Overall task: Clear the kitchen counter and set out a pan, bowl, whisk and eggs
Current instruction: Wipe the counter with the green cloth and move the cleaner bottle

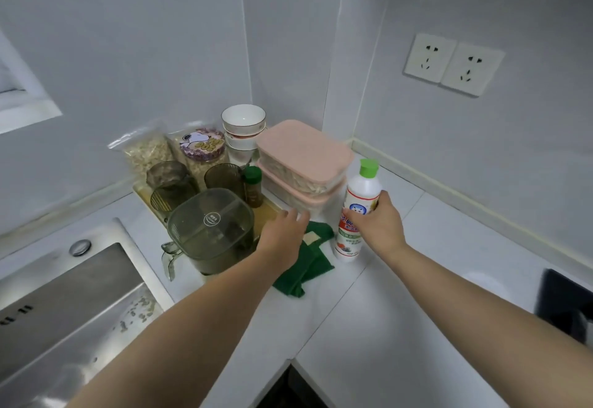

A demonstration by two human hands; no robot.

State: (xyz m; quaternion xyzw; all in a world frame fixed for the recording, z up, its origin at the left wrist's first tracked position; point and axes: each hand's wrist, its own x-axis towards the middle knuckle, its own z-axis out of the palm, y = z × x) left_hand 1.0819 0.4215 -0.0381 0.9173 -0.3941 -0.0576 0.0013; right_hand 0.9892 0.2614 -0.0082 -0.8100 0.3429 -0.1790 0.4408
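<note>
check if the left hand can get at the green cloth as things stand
Likely yes. The left hand hovers right over the green cloth, which lies uncovered on the counter. The bottle beside it, gripped by the right hand, stands clear of the way.

1. Two pink-lidded containers are counted, one stacked on the other.
2. At least three white bowls are counted in a single stack.
3. Three smoky cups are counted.
4. Two bags of grain are seen.
5. One each is counted of the lidded jug, spice jar, white bottle and green cloth.
6. Two wall sockets are counted.
</note>
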